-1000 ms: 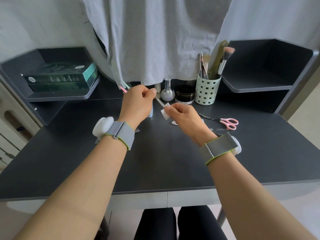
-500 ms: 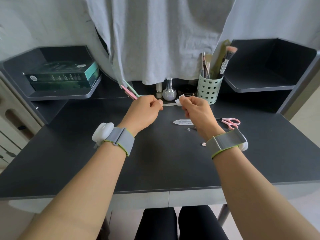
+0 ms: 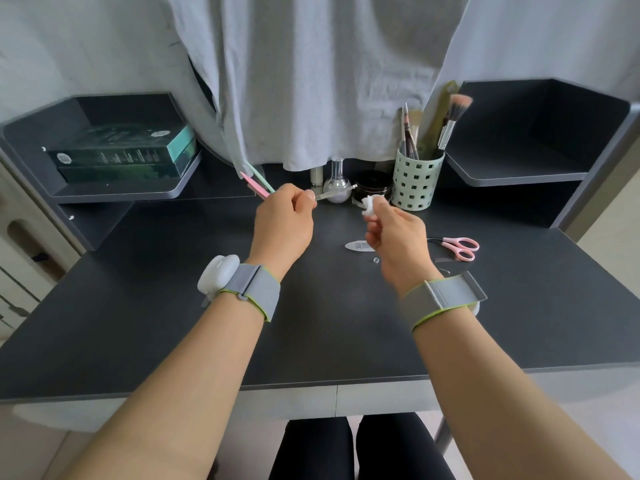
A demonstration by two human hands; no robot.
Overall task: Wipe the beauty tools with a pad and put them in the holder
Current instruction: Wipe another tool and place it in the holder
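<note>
Standing in the green holder [image 3: 416,181]: makeup brushes [image 3: 450,123], perhaps pencils.

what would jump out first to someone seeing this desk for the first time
Two bare hands meet above the middle of the dark desk: the left hand grips a metal tool plus pink and green sticks, the right hand pinches a white pad. Behind them stands a pale green holder full of brushes, with pink scissors lying at right.

Path to pale-green perforated plastic holder [image 3: 416,183] open from front; round black jar [image 3: 371,190] touching its left side, pink-handled scissors [image 3: 458,246] well right.
</note>
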